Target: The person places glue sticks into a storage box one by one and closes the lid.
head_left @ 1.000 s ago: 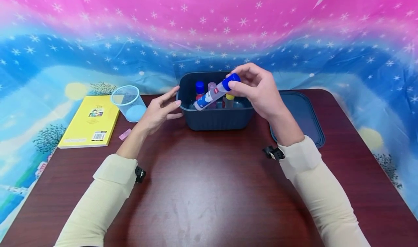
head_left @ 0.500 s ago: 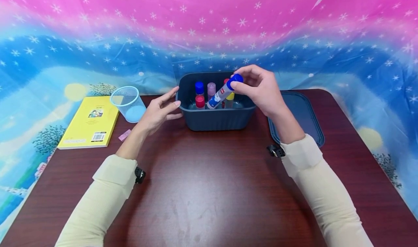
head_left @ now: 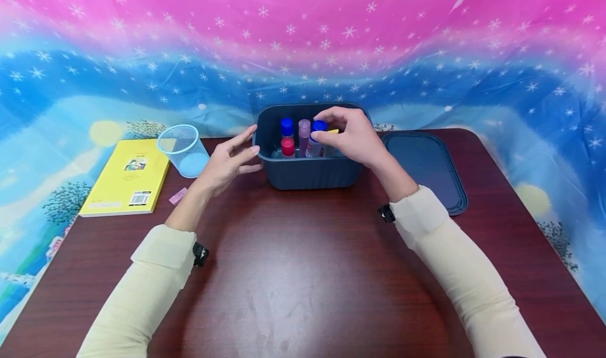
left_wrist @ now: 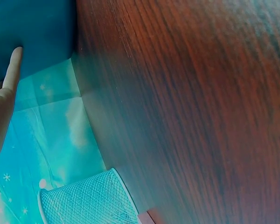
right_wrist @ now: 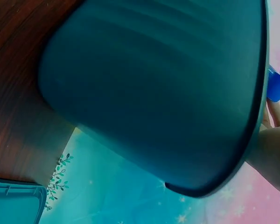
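A dark grey-blue plastic bin [head_left: 312,175] stands near the table's far edge. My right hand [head_left: 354,137] reaches over its rim and pinches the blue cap of a glue stick [head_left: 313,148], which is nearly upright inside the bin. In the right wrist view the blue cap [right_wrist: 275,86] shows between thumb and fingers above the rim. Beside it in the bin stand a purple tube [head_left: 304,132], a blue-capped stick [head_left: 286,126], a red-capped one [head_left: 288,147] and a yellow-topped one, partly hidden by the hand. My left hand [head_left: 228,160] rests straight fingers against the bin's left side.
A light blue mesh pen cup [head_left: 182,150] and a yellow book [head_left: 128,176] are on the left. A small pink piece [head_left: 178,196], perhaps an eraser, lies near them. The bin's flat lid [head_left: 426,168] lies to the right. A printed cloth [head_left: 303,42] hangs behind the table.
My right hand has moved left and down, turning the glue stick from slanted to nearly upright and lowering it into the bin. The left hand stays at the bin's side.
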### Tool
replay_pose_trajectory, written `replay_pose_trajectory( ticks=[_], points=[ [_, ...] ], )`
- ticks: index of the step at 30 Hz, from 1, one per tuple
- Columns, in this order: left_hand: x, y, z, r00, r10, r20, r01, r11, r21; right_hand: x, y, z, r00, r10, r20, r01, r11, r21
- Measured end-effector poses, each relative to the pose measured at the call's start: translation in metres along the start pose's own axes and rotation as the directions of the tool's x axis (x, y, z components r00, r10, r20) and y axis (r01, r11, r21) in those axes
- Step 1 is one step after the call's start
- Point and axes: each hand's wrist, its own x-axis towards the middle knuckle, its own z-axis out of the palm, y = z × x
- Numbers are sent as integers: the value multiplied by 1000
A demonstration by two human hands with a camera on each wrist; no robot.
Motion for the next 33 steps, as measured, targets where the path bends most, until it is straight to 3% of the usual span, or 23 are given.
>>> replay_pose_trajectory(
  ticks=[18,33],
  points=[
    [-1,2,0,1000,4,-4,-4,1000,-6,18,-3,12,979,89,182,-49,975,-215],
    [0,1,0,1000,-12,-1,12,1000,-1,22,-4,23,971,188,146,-124,922,-366]
  ],
)
